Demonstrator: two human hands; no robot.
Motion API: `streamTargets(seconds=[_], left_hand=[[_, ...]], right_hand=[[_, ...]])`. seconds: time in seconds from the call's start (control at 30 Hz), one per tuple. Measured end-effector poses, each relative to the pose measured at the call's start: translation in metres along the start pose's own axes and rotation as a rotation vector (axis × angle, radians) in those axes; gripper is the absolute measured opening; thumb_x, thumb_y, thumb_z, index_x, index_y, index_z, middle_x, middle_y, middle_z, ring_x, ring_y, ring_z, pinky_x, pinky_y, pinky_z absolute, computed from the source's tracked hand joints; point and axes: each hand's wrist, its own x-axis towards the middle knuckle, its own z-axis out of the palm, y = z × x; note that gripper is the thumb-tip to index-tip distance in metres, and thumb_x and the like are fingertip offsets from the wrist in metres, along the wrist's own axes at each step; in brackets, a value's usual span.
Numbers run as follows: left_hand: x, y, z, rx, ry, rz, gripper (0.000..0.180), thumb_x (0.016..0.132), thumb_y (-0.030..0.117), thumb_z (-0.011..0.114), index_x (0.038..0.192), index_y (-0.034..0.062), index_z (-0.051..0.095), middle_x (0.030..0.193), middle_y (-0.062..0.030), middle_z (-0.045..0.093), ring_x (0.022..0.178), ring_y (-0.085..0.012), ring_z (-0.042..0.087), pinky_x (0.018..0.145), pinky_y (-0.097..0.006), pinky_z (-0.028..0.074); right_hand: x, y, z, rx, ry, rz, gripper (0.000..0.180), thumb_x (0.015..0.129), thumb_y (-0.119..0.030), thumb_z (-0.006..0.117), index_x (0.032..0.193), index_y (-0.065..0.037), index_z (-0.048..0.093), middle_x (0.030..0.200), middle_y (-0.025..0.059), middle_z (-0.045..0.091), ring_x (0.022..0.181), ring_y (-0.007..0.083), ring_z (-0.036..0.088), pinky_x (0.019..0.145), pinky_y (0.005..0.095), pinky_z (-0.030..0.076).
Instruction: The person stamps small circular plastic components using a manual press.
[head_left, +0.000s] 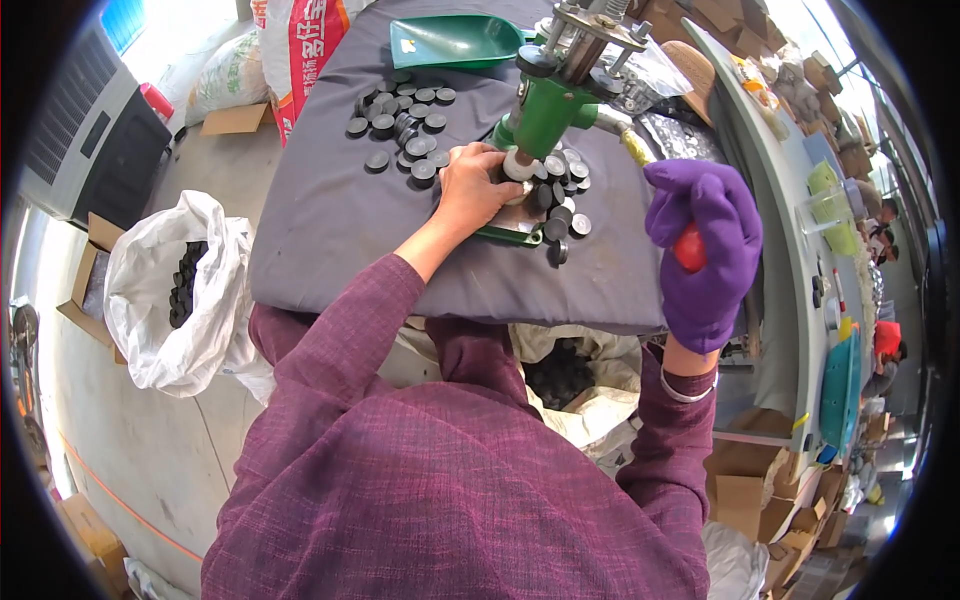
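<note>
A green hand press stands on the cloth-covered table. My left hand reaches to its base, fingers closed together just under the pale ram tip. Whatever those fingertips hold there is mostly hidden. My right hand, in a purple glove, wraps round the red ball knob of the lever, to the right of the press. Small round black caps lie loose left of my left hand. Another heap of round pieces, black and grey-faced, sits right beside the press base.
A green scoop lies at the table's far edge. White sacks holding black pieces stand on the floor at left and under the table's front edge. A grey cooler-like unit is far left; a long cluttered bench runs along the right.
</note>
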Motion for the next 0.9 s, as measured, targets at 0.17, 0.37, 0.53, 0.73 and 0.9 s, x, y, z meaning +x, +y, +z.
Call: streamTargets(seconds=[0.17,0.37,0.53,0.73,0.9], left_hand=[[0.004,0.006,0.000,0.039,-0.048,-0.063,0.043,0.064,0.026,0.082,0.102,0.0080,0.071,0.107,-0.0051,0.063,0.110,-0.0260,0.052,0.094,-0.038,0.043],[0.008,0.004,-0.004,0.110,-0.127,-0.083,0.049,0.063,0.027,0.082,0.106,0.0086,0.068,0.110,-0.0055,0.062,0.111,-0.0270,0.051,0.095,-0.039,0.043],[0.002,-0.003,-0.001,-0.044,-0.086,0.021,0.054,0.061,0.027,0.081,0.109,0.0094,0.066,0.114,-0.0074,0.059,0.116,-0.0294,0.048,0.095,-0.043,0.036],[-0.008,-0.023,-0.046,-0.121,0.268,0.138,0.032,0.071,0.005,0.068,0.102,0.0037,0.068,0.101,-0.0117,0.067,0.098,-0.0277,0.063,0.088,-0.036,0.050],[-0.013,-0.057,-0.088,0.164,0.293,0.084,0.021,0.075,0.009,0.068,0.096,0.0070,0.068,0.091,-0.0087,0.066,0.086,-0.0276,0.064,0.075,-0.037,0.052]], right_hand=[[0.009,-0.002,-0.004,-0.122,-0.003,-0.101,0.026,0.095,-0.016,0.052,0.093,0.006,0.067,0.084,0.0098,0.069,0.057,0.0088,0.054,0.053,0.0225,0.042],[0.006,-0.001,0.006,-0.151,0.081,-0.033,0.036,0.099,-0.019,0.040,0.091,0.007,0.063,0.071,0.0094,0.062,0.056,0.0094,0.049,0.056,0.0241,0.039],[-0.044,0.068,0.003,-0.409,-0.207,-0.575,0.019,0.090,-0.016,0.053,0.079,-0.002,0.062,0.061,0.0041,0.056,0.059,0.0161,0.050,0.091,0.0481,0.045],[-0.039,0.064,0.001,-0.330,-0.200,-0.490,0.012,0.084,-0.008,0.054,0.083,-0.001,0.064,0.056,0.0017,0.054,0.060,0.0147,0.051,0.093,0.0452,0.044],[-0.029,0.036,-0.004,-0.180,-0.181,-0.274,0.015,0.085,-0.006,0.054,0.088,0.001,0.067,0.068,0.0041,0.062,0.059,0.0128,0.053,0.080,0.0332,0.048]])
